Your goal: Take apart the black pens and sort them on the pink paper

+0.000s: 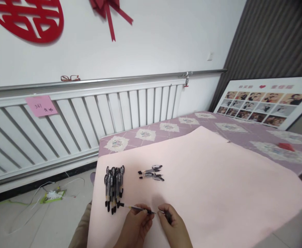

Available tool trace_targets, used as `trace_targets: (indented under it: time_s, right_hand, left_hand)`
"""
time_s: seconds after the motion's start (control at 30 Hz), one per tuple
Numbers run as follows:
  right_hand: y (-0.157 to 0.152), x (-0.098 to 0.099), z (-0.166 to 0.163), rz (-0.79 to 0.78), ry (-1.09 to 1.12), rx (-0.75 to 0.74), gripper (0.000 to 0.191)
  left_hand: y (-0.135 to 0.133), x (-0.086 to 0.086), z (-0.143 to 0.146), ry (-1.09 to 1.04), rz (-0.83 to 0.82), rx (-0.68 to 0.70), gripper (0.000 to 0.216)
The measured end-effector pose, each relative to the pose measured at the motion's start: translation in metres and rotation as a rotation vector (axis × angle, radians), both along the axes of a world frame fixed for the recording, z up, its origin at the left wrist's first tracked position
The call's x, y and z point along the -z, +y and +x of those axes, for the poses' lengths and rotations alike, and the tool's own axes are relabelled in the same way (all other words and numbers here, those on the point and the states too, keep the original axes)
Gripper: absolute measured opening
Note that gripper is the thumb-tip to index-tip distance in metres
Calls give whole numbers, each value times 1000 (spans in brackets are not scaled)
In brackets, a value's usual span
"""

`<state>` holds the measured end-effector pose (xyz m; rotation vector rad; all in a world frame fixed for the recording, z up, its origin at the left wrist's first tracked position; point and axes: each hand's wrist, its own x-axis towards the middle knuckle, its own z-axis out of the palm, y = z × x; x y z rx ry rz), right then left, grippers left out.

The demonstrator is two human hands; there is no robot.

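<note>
My left hand (136, 225) is closed around a black pen (134, 207), pinching it near its tip, with the pen's far end pointing left toward the pen pile. My right hand (174, 225) is closed on a small dark piece (167, 216), apparently a pen cap, held just right of the pen tip. Both hands rest at the near edge of a pink paper sheet (212, 186). A bundle of several black pens (114, 187) lies just left of my hands. A smaller group of pens (152, 173) lies farther back on the sheet.
The pink sheet covers a table with a purple patterned cloth (181, 125). A white radiator (89, 113) runs along the wall, with red glasses (70, 78) on its top rail. A photo board (264, 103) leans at right. Cables and a power strip (53, 195) lie on the floor at left.
</note>
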<state>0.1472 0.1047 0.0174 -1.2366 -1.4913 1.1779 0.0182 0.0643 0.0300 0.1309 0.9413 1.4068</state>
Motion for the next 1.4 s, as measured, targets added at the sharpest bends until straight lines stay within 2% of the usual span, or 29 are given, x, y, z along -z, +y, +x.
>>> trace_targets:
  time_s: [0.2,0.47,0.77,1.07,1.13,1.2,1.23,1.3,1.4]
  right_hand:
    - [27,-1,15,45,-40,-10,13]
    - [45,6,18,27,-95,-165,14]
    - [63,-8,20,84,-285,-285,11]
    - [88,-8,19,91,-361,-313,16]
    - [96,-7,23,100,-375,-302,17]
    - [104,-7,27,105,-393,-289,17]
    - [107,-6,29,107,-404,-282,17]
    - [113,-4,31,111,-432,-268,16]
    - [119,1,31,121,-471,-261,15]
  left_hand:
    - [18,0,12,8,-6,-19,14]
    - [38,7,22,-26,44,-1,14]
    - [53,11,25,-63,-10,40,14]
    - [67,9,26,-66,-50,48,13]
    - [66,8,27,-63,-56,85,16]
    - [65,6,26,63,-61,169,21]
    - [65,5,24,214,-53,214,22]
    - [67,3,17,691,18,255,20]
    - [76,3,2,1492,193,235,23]
